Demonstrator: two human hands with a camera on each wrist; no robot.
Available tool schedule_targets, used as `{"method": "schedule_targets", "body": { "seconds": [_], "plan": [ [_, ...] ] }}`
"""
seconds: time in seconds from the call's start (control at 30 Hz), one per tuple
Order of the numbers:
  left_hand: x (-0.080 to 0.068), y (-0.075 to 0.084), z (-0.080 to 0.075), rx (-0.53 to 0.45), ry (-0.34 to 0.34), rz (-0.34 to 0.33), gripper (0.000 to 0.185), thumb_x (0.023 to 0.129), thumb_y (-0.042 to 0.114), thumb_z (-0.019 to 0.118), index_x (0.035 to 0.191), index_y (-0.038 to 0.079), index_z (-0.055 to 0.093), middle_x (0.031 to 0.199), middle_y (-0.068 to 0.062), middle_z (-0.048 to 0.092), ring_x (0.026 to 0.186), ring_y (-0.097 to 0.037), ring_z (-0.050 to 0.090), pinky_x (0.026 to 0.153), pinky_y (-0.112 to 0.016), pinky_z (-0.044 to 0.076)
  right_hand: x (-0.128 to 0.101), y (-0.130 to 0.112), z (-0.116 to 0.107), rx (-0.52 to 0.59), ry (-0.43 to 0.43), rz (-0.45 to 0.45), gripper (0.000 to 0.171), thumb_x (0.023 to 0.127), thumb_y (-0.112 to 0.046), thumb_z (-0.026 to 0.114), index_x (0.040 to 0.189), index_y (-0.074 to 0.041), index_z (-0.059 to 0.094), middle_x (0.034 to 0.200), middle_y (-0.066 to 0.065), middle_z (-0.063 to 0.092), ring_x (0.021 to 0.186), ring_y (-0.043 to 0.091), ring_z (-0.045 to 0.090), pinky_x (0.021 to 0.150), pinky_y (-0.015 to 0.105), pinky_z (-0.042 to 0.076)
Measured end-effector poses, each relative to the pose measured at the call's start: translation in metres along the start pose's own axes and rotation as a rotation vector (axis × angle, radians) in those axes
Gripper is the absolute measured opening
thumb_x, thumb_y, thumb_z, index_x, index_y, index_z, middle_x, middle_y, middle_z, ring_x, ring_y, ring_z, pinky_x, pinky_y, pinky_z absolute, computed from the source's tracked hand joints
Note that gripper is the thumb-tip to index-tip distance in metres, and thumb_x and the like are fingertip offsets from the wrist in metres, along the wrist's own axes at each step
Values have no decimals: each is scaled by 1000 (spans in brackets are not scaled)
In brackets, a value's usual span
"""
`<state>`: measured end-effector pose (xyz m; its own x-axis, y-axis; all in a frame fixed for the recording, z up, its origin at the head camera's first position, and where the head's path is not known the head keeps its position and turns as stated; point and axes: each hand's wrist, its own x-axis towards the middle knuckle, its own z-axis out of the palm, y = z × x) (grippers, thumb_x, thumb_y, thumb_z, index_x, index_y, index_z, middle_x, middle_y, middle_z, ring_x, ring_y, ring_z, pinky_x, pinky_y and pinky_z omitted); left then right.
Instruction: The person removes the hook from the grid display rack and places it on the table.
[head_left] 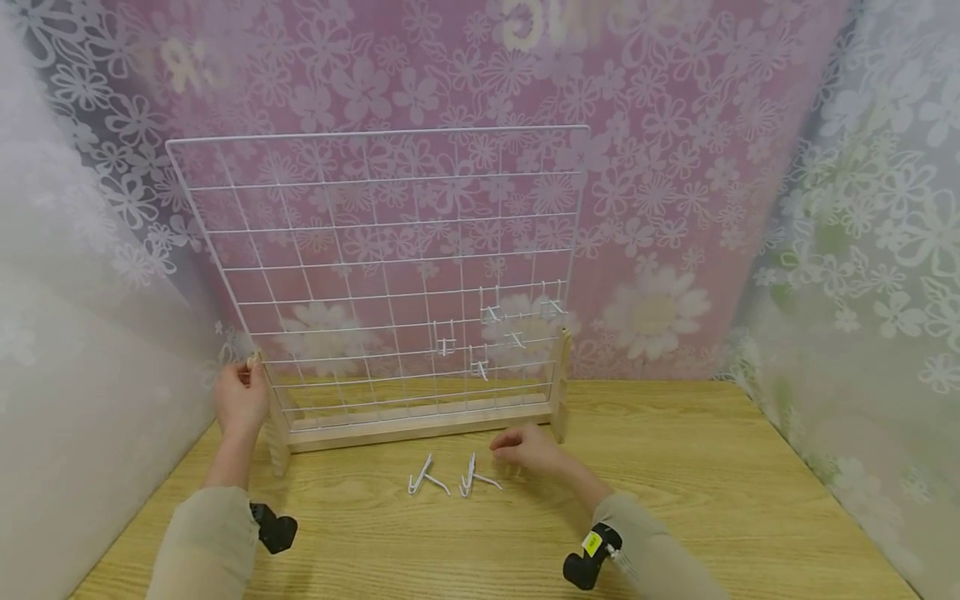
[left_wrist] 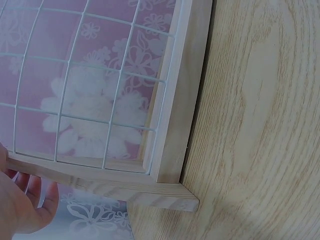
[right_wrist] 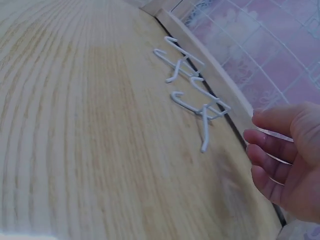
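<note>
A white wire grid panel [head_left: 405,261] stands upright in a pale wooden stand [head_left: 420,435]. At the stand's left post, my left hand [head_left: 242,398] grips the top of the wood; in the left wrist view, its fingers [left_wrist: 33,191] curl behind the post. Two white wire hooks lie on the table: a left hook [head_left: 427,477] and a right hook [head_left: 472,478]. Just right of them hovers my right hand [head_left: 531,448], its fingers loosely bent and nothing between them. In the right wrist view, the nearer hook [right_wrist: 204,112] is apart from the fingertips [right_wrist: 256,114].
Several white hooks hang on the grid's lower right, among them a low hook [head_left: 480,367] and a far right hook [head_left: 552,307]. The wood-grain table [head_left: 675,492] spreads in front and to the right. Flower-patterned sheets [head_left: 660,208] enclose the back and sides.
</note>
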<state>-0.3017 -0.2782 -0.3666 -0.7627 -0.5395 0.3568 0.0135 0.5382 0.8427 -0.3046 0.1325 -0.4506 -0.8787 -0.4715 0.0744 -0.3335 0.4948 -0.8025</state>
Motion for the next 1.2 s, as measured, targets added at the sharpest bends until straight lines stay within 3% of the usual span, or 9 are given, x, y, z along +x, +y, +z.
{"method": "schedule_targets", "body": {
  "seconds": [0.2, 0.37, 0.53, 0.77, 0.93, 1.2],
  "plan": [
    [0, 1, 0, 7, -7, -15, 36, 99, 19, 38, 116, -11, 45, 103, -27, 48, 96, -40, 46, 84, -48, 35, -3, -4, -20, 112, 8, -17, 26, 91, -13, 58, 104, 9, 62, 86, 10, 66, 77, 25, 61, 67, 40, 51],
    [0, 1, 0, 11, -14, -19, 35, 99, 18, 38, 116, -12, 45, 102, -26, 48, 94, -39, 46, 82, -47, 35, -9, -13, -40, 141, 15, -22, 27, 93, -15, 55, 107, 7, 61, 90, 16, 64, 80, 27, 59, 71, 47, 49],
    [0, 0, 0, 8, -13, -17, 35, 99, 18, 38, 116, -12, 45, 102, -27, 48, 95, -40, 46, 82, -48, 36, -15, -22, -60, 151, 46, 13, 32, 95, -20, 53, 114, 6, 58, 96, 19, 62, 84, 27, 57, 74, 42, 47],
    [0, -1, 0, 3, -16, -6, 36, 98, 19, 38, 115, -13, 45, 102, -27, 48, 95, -39, 46, 81, -46, 36, -22, -26, -86, 136, 145, 17, 33, 95, -20, 54, 116, 5, 56, 93, 13, 64, 82, 26, 57, 69, 33, 47],
    [-2, 0, -1, 5, -16, 4, 35, 98, 17, 38, 113, -13, 45, 100, -27, 49, 93, -39, 47, 79, -45, 36, -24, -30, -104, 113, 204, -5, 31, 93, -18, 56, 114, 4, 58, 92, 13, 64, 82, 30, 57, 68, 35, 48],
    [-2, 2, -2, 3, -15, -2, 36, 98, 19, 38, 114, -13, 45, 101, -28, 49, 94, -39, 47, 81, -46, 36, -20, -48, -132, 130, 287, 2, 34, 95, -17, 53, 119, 6, 54, 99, 15, 64, 86, 25, 57, 71, 32, 48]
  ]
}}
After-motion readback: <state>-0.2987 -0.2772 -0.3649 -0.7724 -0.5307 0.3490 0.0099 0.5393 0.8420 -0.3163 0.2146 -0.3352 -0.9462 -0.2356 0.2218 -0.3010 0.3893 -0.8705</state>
